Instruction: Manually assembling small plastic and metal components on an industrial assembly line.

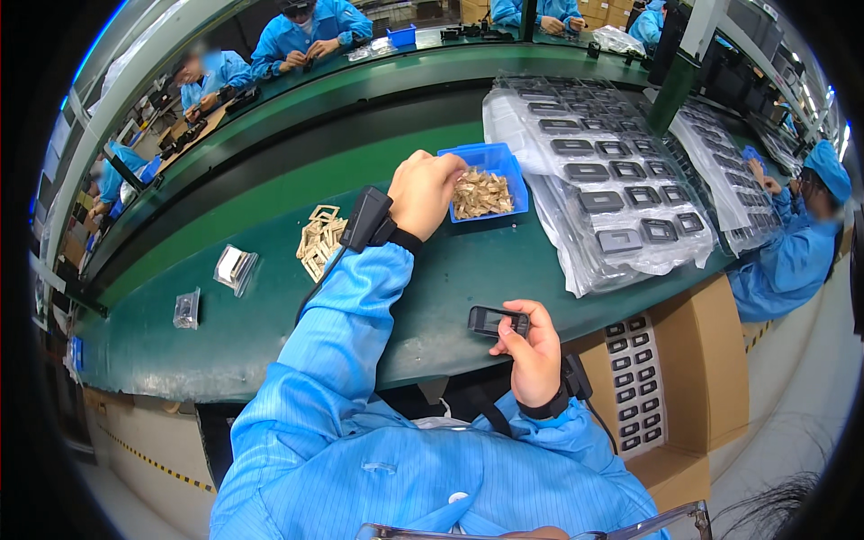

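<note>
My left hand [423, 193] reaches to the left side of a small blue bin [519, 180]. Its fingers are bent together over the bin's edge, and whatever is between the tips is hidden. Inside the bin lies a heap of small tan-gold pieces [483, 195]. In front of my body, my right hand [533, 355] grips a small black handheld device [487, 320] with a rectangular window. The thumb presses on its near face. Left of my left wrist, a pile of tan rectangular frames [319, 243] lies on the green table [432, 310].
Right of the bin, stacked clear trays [589, 202] hold rows of black housings. An open cardboard box [693, 378] with more devices stands below the table's right edge. Two small clear bags [236, 270] lie at left. A green post [675, 94] rises behind the trays. Co-workers sit around.
</note>
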Motion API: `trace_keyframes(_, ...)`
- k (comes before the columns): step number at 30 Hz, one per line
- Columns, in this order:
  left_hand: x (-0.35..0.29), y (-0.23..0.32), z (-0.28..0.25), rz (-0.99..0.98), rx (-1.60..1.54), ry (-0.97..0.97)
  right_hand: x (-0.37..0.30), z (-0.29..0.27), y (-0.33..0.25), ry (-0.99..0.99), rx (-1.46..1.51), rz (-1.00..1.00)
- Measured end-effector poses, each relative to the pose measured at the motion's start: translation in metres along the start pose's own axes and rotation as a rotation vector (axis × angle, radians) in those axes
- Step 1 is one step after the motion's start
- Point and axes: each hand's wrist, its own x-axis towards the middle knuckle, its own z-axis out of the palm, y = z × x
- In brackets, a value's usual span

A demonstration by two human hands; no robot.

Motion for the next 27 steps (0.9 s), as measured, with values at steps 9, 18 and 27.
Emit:
trace_keyframes(9, -0.003, -0.002, 0.012, 0.032, 0.026, 0.014, -0.003, 0.0, -0.001, -0.011, -0.015, -0.016)
trace_keyframes(18, -0.015, 0.035, -0.015, -0.056, -0.295, -0.002, -0.003, 0.0, -0.007, 0.035, 0.039, -0.039)
trace_keyframes(27, -0.105, 0.131, -0.082, -0.64, -1.292, -0.395, -0.019, 0.017, -0.035, 0.033, 0.031, -0.342)
